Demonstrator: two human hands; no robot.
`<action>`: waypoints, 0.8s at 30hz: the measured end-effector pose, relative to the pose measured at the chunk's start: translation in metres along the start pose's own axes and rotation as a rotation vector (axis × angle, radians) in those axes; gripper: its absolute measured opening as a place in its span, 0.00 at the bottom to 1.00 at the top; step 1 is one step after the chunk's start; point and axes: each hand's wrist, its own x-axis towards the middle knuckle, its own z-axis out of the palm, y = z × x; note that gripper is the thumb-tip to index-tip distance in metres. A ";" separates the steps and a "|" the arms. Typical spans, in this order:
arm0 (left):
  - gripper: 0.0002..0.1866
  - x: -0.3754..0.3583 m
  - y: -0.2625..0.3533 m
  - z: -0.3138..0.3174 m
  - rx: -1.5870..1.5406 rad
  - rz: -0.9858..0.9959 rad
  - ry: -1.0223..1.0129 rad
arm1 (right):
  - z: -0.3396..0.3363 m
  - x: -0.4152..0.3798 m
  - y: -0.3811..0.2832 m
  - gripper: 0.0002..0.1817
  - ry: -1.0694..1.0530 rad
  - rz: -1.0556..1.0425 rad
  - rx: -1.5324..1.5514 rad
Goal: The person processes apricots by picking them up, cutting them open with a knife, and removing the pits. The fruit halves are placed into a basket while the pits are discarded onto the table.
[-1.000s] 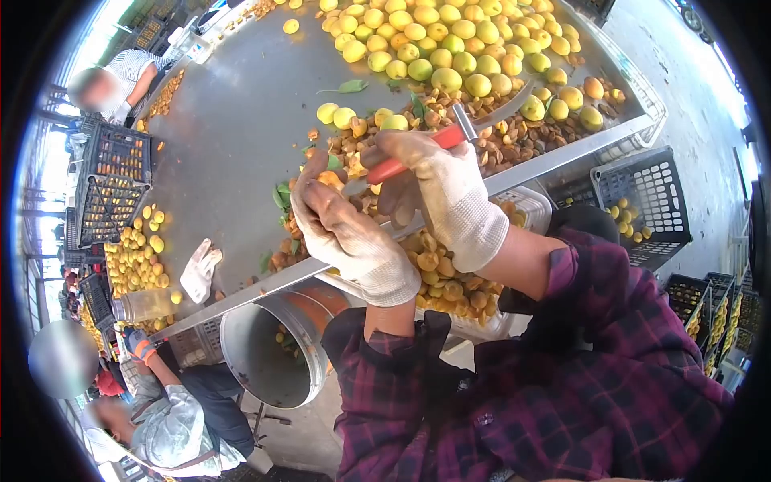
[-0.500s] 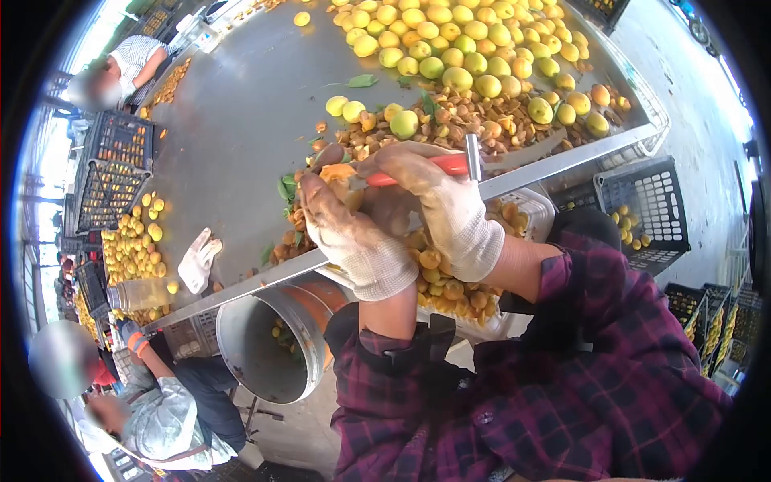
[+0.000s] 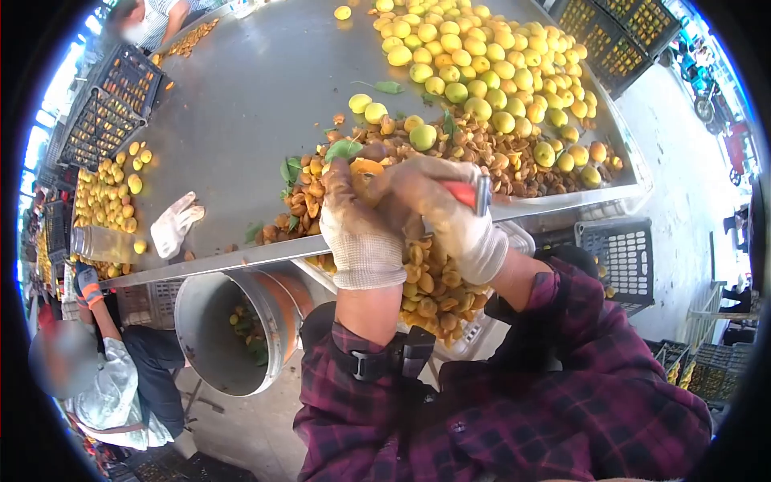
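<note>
My left hand (image 3: 359, 221), in a soiled white glove, is closed around an apricot (image 3: 367, 168) whose orange flesh shows. My gloved right hand (image 3: 450, 210) grips a red-handled knife (image 3: 463, 193) and presses close against the left one; its blade is hidden. Both hands are over the near edge of the metal table (image 3: 241, 120). Just beyond them lies a heap of brown apricot pits (image 3: 502, 165) with a green leaf (image 3: 344, 149). Below my wrists, a white crate (image 3: 475, 331) holds split apricots (image 3: 434, 285).
Whole yellow apricots (image 3: 482, 64) are piled at the back right. An empty-looking white glove (image 3: 175, 225) lies at left. A large bucket (image 3: 229, 337) stands below the edge, and a black crate (image 3: 622, 257) sits at right. Another person (image 3: 120, 377) works at lower left.
The view has shifted, so the table's contents sit a little differently. My right hand has turned the knife and drawn tighter to the apricot in my left hand.
</note>
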 end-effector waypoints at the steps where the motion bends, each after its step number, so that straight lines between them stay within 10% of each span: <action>1: 0.17 -0.002 0.001 0.005 -0.018 0.004 -0.002 | -0.007 0.006 -0.002 0.18 -0.040 -0.029 -0.049; 8: 0.20 -0.010 0.006 0.002 0.292 0.252 0.026 | -0.021 0.019 -0.009 0.20 0.112 -0.137 -0.113; 11: 0.22 -0.016 0.005 0.000 0.418 0.097 -0.031 | -0.035 0.019 -0.009 0.18 0.202 0.180 0.030; 24: 0.16 -0.001 -0.020 0.006 0.337 -0.167 0.126 | -0.068 0.021 0.014 0.13 0.124 0.321 0.258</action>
